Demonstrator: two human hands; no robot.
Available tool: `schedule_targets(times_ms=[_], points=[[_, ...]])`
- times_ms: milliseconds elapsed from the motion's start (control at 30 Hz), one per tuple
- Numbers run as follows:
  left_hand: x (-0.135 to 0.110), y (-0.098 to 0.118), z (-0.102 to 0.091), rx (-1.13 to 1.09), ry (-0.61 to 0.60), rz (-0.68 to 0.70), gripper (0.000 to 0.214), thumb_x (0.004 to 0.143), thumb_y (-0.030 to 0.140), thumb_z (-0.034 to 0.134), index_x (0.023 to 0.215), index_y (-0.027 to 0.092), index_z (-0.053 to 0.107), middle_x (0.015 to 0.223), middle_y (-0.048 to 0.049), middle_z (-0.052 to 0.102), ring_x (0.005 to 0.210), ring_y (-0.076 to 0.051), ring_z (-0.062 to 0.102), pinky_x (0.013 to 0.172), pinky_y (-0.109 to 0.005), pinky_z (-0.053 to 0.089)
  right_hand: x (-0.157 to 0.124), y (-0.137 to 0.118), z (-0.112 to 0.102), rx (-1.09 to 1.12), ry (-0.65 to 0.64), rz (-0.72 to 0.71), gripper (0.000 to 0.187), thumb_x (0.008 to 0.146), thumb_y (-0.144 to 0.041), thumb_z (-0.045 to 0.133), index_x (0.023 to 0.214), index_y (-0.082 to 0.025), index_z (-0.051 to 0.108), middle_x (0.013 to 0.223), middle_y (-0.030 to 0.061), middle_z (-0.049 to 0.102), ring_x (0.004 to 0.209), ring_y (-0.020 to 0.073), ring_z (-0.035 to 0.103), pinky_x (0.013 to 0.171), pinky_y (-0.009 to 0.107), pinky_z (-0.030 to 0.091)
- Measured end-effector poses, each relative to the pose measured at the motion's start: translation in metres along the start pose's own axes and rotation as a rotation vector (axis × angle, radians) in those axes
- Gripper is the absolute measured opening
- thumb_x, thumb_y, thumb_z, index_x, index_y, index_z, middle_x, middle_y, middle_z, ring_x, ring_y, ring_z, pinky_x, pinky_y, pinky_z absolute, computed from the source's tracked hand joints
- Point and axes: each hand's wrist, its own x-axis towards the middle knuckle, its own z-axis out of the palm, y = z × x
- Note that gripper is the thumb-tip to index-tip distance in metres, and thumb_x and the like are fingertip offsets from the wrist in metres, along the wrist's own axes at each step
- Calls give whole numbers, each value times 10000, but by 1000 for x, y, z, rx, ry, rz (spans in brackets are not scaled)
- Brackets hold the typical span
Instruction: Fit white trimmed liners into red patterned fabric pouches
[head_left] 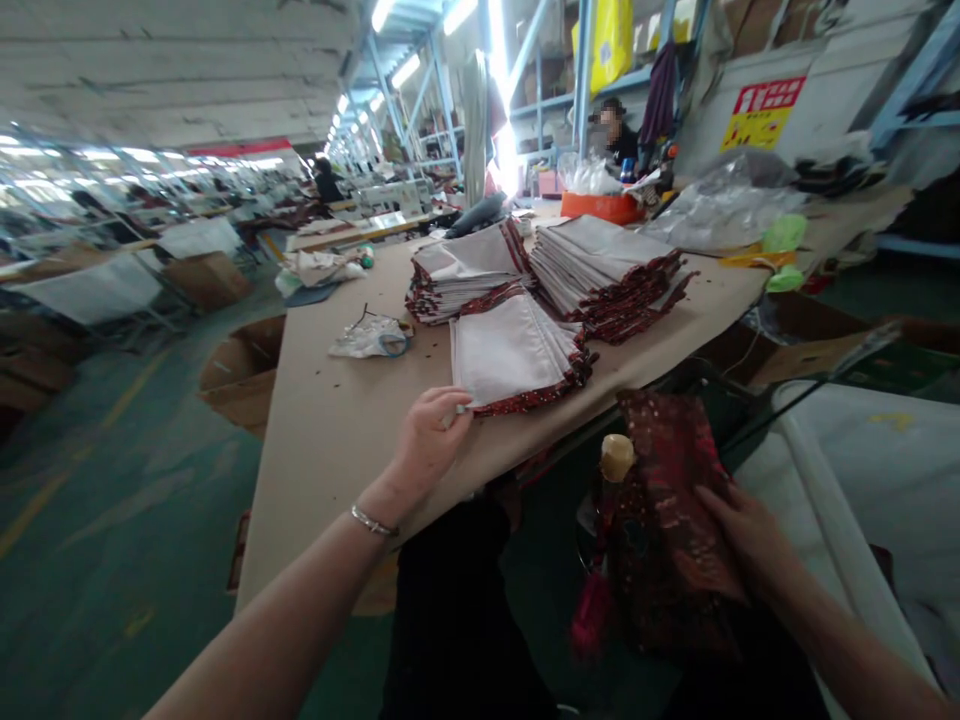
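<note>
My left hand [429,442] reaches to the near corner of a stack of folded fabric pieces [517,352], white on top with dark red patterned edges; its fingers pinch the top piece's corner. My right hand [739,535] rests lower right on a dark red patterned cloth [667,480] that hangs off the table edge over my lap, fingers curled on it. A small cream-coloured knob [616,456] stands beside the cloth. Two taller stacks of the same folded pieces [469,270] [607,265] lie farther back on the brown table [337,430].
A crumpled white scrap with a tape ring [373,338] lies left of the stacks. Clear plastic bags [724,210], an orange tray [598,206] and green items [784,240] sit at the far right. A person [616,130] sits behind. Cardboard boxes [240,370] stand on the floor left.
</note>
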Motion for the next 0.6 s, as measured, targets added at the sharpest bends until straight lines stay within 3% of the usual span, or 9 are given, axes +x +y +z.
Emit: schedule_targets(times_ms=[67,133,200,267,333,433,533,600], points=[[-4,-6,5,107,-32,83,170,751,161,585,880,168,696,984,-84,699,948,-206,623,904,-371,498,4,56,3,-144,30,1,355,613,-444,666,883,-214,665,849,105,724,817,310,688,776,438,542],[-2,-9,8,189,-67,114,184,744,138,578,884,172,691,979,-79,700,942,-210,617,906,-381,499,8,96,6,-248,54,9,429,551,-470,663,896,-217,641,852,112,712,881,358,670,847,502,506],[1,-10,11,237,-92,111,195,747,120,556,880,176,688,968,-72,701,930,-207,618,898,-373,505,12,117,7,-334,77,-15,565,536,-514,639,1000,-194,609,943,134,698,960,376,648,893,532,479],[5,-12,12,260,-114,104,209,755,108,527,867,177,689,942,-66,703,907,-201,624,878,-353,513,15,120,7,-377,60,-84,633,582,-547,600,1091,-171,578,1076,158,663,1044,358,620,934,518,464],[7,-13,12,286,-138,109,212,774,111,504,851,172,691,918,-68,704,879,-196,627,855,-335,517,16,108,7,-384,23,-179,593,652,-549,563,1117,-182,572,1142,145,640,1082,320,608,963,481,458],[9,-11,10,379,-217,150,221,809,127,473,825,160,691,895,-84,700,855,-202,620,851,-338,506,10,66,8,-329,34,-268,481,742,-518,540,1103,-204,589,1116,106,654,1049,274,626,957,444,470],[12,-5,9,477,-315,168,219,804,124,469,780,166,682,853,-85,689,844,-207,608,849,-336,491,-8,1,16,-236,101,-403,361,823,-467,516,1061,-213,610,1037,79,673,965,237,646,898,405,503],[13,1,10,525,-318,146,198,780,117,485,775,168,676,859,-87,681,857,-210,600,848,-333,482,-23,-51,28,-197,92,-605,259,859,-403,516,1004,-222,628,991,60,672,931,211,641,881,375,506]])
